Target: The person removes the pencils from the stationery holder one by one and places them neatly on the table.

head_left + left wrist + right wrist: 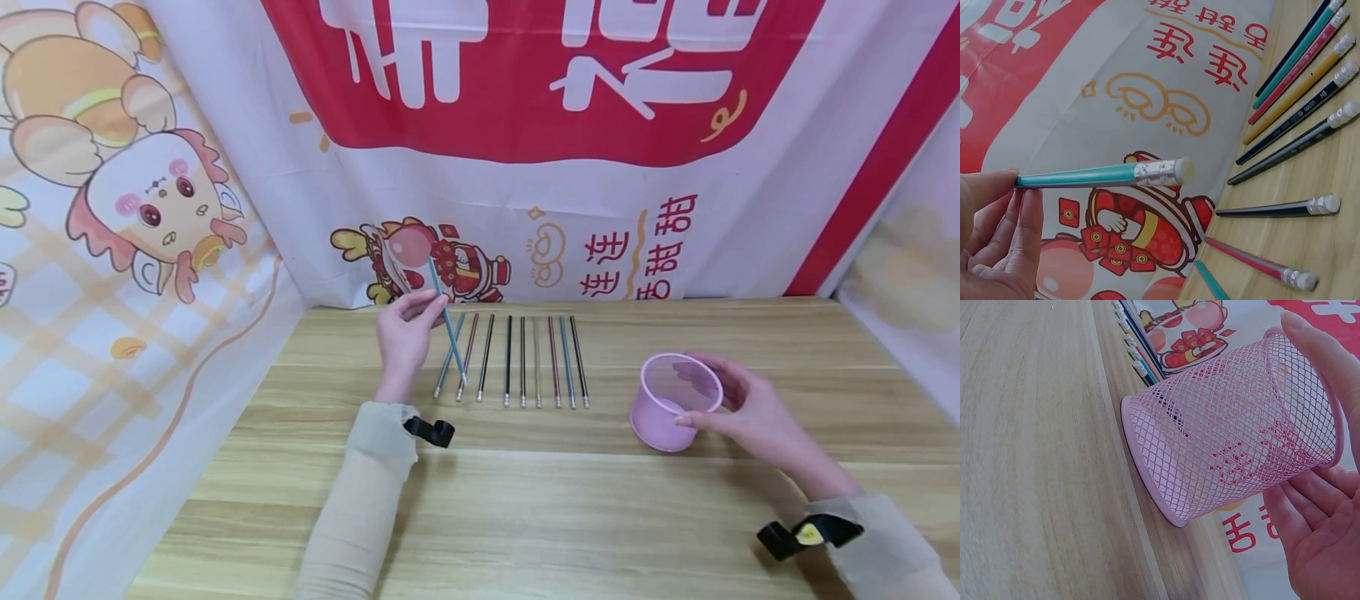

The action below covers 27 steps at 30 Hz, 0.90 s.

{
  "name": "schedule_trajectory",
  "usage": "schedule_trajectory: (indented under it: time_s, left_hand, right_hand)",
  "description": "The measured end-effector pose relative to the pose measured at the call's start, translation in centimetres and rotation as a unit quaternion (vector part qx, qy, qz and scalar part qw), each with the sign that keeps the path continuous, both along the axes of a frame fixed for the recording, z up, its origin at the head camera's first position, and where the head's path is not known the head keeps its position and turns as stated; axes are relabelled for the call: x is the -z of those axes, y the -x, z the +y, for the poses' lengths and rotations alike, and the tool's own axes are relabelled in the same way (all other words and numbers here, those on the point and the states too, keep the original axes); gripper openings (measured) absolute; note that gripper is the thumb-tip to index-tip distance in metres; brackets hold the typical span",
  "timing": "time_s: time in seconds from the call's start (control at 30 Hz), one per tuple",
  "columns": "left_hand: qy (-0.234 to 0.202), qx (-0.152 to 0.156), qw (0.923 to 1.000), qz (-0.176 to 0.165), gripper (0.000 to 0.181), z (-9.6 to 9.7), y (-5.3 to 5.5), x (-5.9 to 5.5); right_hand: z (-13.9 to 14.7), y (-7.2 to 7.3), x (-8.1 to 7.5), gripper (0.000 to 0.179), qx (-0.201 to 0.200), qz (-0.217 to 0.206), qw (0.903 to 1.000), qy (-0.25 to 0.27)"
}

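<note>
Between thumb and fingers, my left hand [403, 337] pinches a teal pencil [453, 337], held up over the left end of a row of pencils. Its silver ferrule and white eraser [1184, 170] point away from the hand in the left wrist view; in the head view that end slants down toward the table. My right hand [753, 408] grips a pink mesh pen holder [1210, 431] near its rim, thumb on the near side and fingers behind. Upright on the table, the holder has nothing inside it.
Several pencils [522, 362] in black, red, teal and yellow lie side by side on the wooden table [525, 517], eraser ends toward me. Behind them hangs a printed cloth [585, 192], and another patterned cloth [150, 350] borders the left side.
</note>
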<state>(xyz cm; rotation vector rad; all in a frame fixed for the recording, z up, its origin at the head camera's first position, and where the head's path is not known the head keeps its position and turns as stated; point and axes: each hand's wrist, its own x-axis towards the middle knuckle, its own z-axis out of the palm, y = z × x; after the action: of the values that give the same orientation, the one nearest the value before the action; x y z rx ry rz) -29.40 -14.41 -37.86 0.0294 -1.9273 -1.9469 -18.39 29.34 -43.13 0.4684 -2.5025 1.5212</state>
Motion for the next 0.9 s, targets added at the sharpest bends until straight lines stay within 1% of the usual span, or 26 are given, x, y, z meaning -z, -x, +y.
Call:
schedule_trajectory:
  time_s: [0.13, 0.27, 0.4, 0.5, 0.6, 0.7, 0.77, 0.83, 0.9]
  left_hand:
    - [0.011, 0.001, 0.9999, -0.007, 0.025, -0.6, -0.1, 0.4]
    - [0.023, -0.009, 0.9996, -0.015, 0.024, -1.3, 0.1, 1.0]
    - [0.049, -0.017, 0.9985, -0.017, 0.023, -2.1, 0.5, 1.6]
    - [0.069, -0.012, 0.9973, -0.018, 0.023, -2.7, 0.7, 1.9]
    - [0.079, -0.006, 0.9964, -0.032, 0.023, -3.2, 0.9, 2.3]
    - [0.081, -0.005, 0.9952, -0.055, 0.025, -3.7, 1.4, 2.5]
    - [0.085, -0.007, 0.9937, -0.073, 0.026, -4.1, 1.8, 2.4]
    - [0.096, -0.009, 0.992, -0.081, 0.027, -4.6, 2.4, 2.2]
    - [0.116, -0.009, 0.9902, -0.078, 0.027, -5.0, 3.1, 2.0]
  right_hand:
    - [0.0, 0.0, 0.0, 0.078, 0.001, -0.003, 1.0, 0.0]
    - [0.0, -0.1, 0.0, 0.078, -0.001, -0.012, 0.9999, 0.005]
    - [0.0, -0.1, 0.0, 0.078, -0.005, -0.009, 0.9999, 0.01]
    - [0.1, -0.1, -0.1, 0.077, -0.009, -0.005, 0.9999, 0.011]
    - [0.1, 0.0, -0.1, 0.077, -0.008, -0.008, 0.9999, 0.009]
    - [0.2, -0.1, -0.2, 0.077, -0.005, -0.012, 0.9999, 0.001]
    - [0.2, -0.1, -0.2, 0.077, -0.003, -0.014, 0.9999, -0.002]
    - [0.1, -0.1, -0.3, 0.077, -0.001, -0.018, 0.9998, -0.007]
    - [0.1, -0.2, -0.4, 0.077, 0.003, -0.021, 0.9997, -0.012]
